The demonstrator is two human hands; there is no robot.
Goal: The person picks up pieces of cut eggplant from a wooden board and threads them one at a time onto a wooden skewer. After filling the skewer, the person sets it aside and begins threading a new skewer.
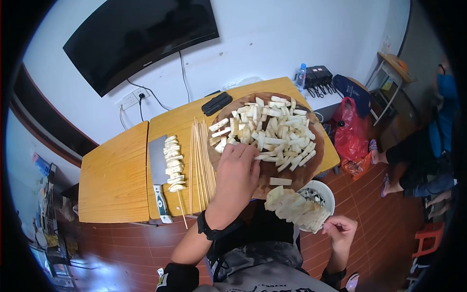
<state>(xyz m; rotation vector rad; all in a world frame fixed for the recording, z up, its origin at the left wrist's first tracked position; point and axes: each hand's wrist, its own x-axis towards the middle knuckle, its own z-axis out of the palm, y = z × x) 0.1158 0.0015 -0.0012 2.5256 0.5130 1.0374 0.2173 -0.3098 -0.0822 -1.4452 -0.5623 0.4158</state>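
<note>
My left hand (237, 173), with a dark band at the wrist, rests at the near-left edge of a pile of pale cut vegetable strips (272, 126) on a round wooden board (311, 170). Its fingers are curled together; what they pinch, if anything, is hidden. At the lower right, my right hand (340, 228) is closed on the end of a skewer of pale vegetable pieces (296, 207), threaded close together. The skewer is held over a white bucket (332, 197) with dark and pale scraps inside. One loose strip (280, 181) lies alone near the board's front edge.
Left of the board lie several bare bamboo skewers (200, 165), a loaded skewer (174, 163) and a cleaver (159, 170). A black case (216, 103) is behind. Red plastic bags (351, 129) and another person's legs (396, 175) are at right. A screen (141, 39) hangs above.
</note>
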